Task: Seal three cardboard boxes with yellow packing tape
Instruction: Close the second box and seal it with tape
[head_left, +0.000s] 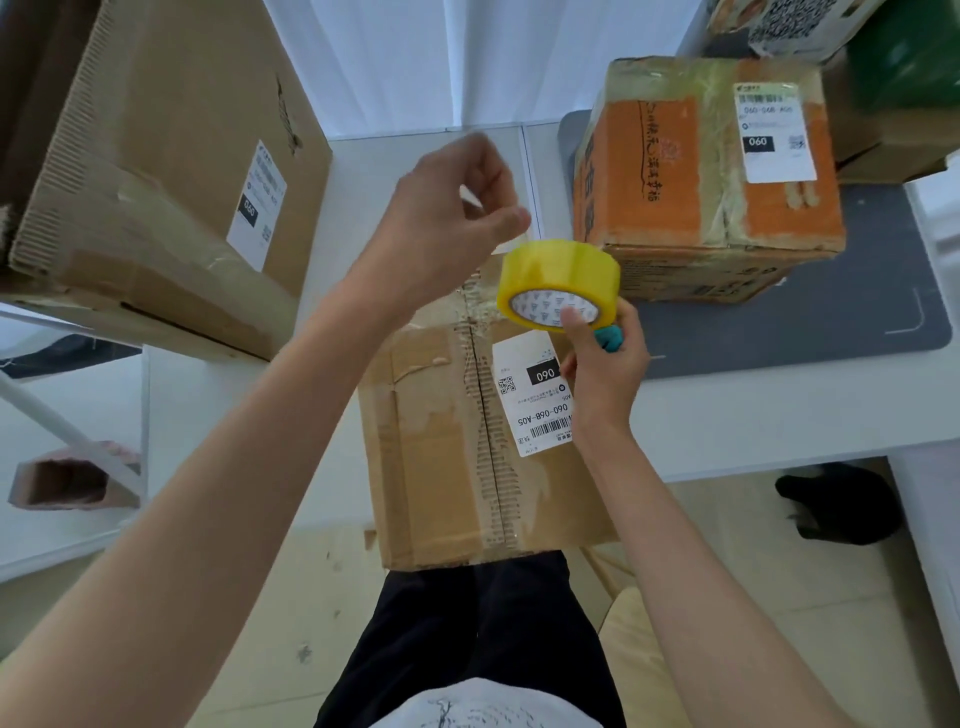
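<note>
A brown cardboard box (441, 457) with a white shipping label lies on the white table's near edge, its centre seam showing old clear tape. Above it my right hand (605, 379) holds a roll of yellow packing tape (558, 283), along with a small teal object. My left hand (447, 218) is raised just left of the roll, thumb and fingers pinched on the tape's free end. An orange box (711, 161) stands at the back right. A large brown box (156, 171) leans at the left.
A grey mat (831, 312) lies under the orange box. More boxes crowd the far right corner. A white table (753, 421) edge runs in front; a black object (836, 504) sits on the floor below it. My legs are under the near box.
</note>
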